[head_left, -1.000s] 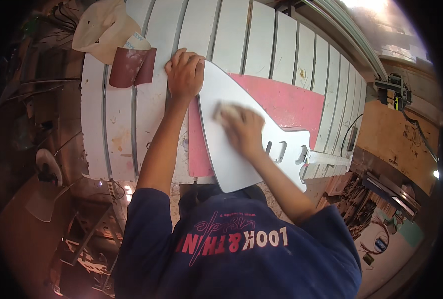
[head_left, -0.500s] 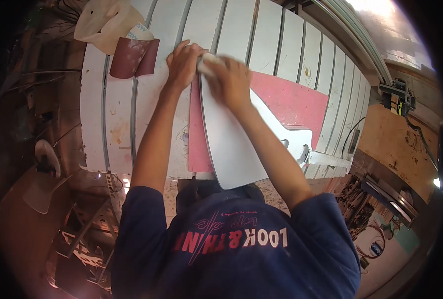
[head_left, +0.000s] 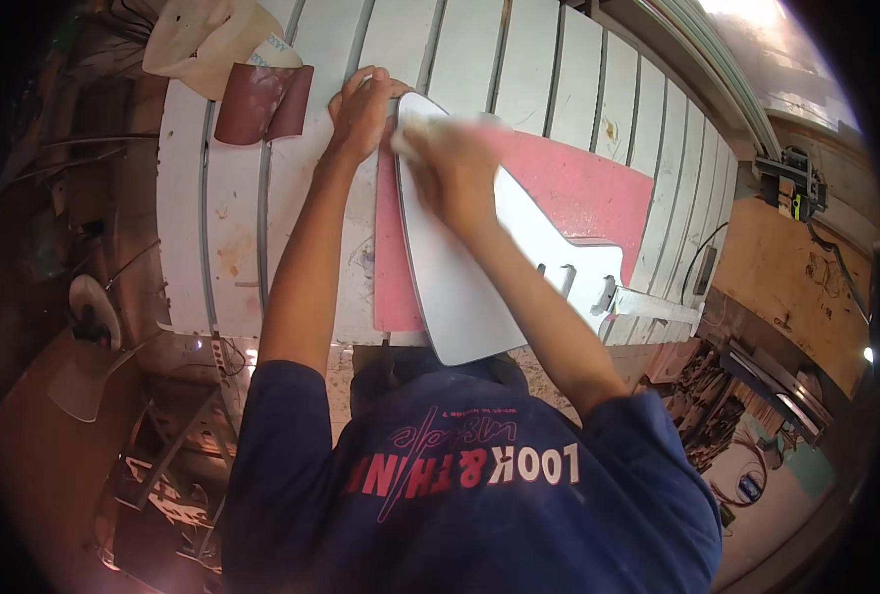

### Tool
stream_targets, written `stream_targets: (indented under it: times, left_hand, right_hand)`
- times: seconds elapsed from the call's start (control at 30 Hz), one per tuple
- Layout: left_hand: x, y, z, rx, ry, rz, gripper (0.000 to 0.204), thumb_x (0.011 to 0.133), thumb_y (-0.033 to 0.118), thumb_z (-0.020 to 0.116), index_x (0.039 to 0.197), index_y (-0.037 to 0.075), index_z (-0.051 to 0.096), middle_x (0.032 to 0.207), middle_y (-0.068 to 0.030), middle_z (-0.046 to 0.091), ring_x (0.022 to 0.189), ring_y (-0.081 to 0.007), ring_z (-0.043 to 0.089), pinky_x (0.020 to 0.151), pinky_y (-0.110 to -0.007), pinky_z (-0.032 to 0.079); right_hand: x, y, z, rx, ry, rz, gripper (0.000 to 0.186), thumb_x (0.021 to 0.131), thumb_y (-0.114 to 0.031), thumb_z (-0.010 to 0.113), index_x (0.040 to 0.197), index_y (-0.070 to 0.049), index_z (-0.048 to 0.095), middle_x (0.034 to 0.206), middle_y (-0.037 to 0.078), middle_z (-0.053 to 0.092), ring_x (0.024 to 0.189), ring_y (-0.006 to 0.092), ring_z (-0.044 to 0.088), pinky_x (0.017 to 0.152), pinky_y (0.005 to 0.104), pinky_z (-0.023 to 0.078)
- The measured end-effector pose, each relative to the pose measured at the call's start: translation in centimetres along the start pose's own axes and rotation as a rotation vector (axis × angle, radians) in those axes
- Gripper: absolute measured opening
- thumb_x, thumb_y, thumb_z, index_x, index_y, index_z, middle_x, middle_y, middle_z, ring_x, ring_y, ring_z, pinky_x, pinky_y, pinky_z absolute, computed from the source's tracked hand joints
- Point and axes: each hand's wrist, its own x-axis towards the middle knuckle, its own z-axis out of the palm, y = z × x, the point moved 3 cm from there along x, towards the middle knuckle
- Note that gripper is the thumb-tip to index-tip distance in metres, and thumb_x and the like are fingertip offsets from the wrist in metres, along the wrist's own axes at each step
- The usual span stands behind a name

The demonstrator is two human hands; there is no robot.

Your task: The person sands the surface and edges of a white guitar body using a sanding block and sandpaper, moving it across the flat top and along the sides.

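A white, angular panel with a dark edge, which looks like an electric guitar body (head_left: 479, 287), lies on a pink sheet (head_left: 578, 193). Two slots are cut in its right end, and its near corner juts past the table edge. My left hand (head_left: 361, 114) is at the far left edge of the body, its fingers bent against the rounded far tip. Motion blurs my right hand (head_left: 457, 173), which is closed over a pale pad (head_left: 410, 139) pressed on the white surface near that tip. Most of the pad is hidden under the fingers.
The white slatted table (head_left: 232, 228) has gaps between its boards. Maroon sandpaper (head_left: 252, 109) lies curled at the far left, by a cream cloth-like item (head_left: 197, 45). A pale strip (head_left: 653, 307) lies near the right end. A fan-like object (head_left: 93, 302) stands left of the table.
My right hand has shifted slightly nearer with the pad, uncovering the body's far tip. My left hand has tilted, fingers more upright. The view has moved slightly.
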Motion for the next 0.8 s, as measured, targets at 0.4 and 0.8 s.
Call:
stream_targets:
  times: [0.4,0.8]
  left_hand:
    - [0.0,1.2,0.2,0.436,-0.107,0.044,0.057,0.112,0.047,0.024,0.124,0.024,0.075,0.139,-0.0037,0.066,0.151,-0.0306,0.034,0.120,-0.056,0.017]
    - [-1.3,0.9,1.6,0.652,0.055,0.240,0.041,0.100,0.057,0.062,0.131,0.031,0.071,0.143,-0.0004,0.061,0.152,-0.0302,0.034,0.119,-0.060,0.021]
  right_hand:
    - [-1.6,-0.2,-0.4,0.048,0.110,0.059,0.044,0.088,-0.019,0.077,0.131,-0.026,0.072,0.134,0.011,0.066,0.120,0.0339,0.059,0.099,0.0519,0.039]
    - [-5.2,2.0,-2.0,-0.016,0.196,0.112,0.046,0.088,-0.018,0.075,0.133,-0.026,0.069,0.136,0.012,0.064,0.119,0.0362,0.058,0.102,0.0543,0.040]
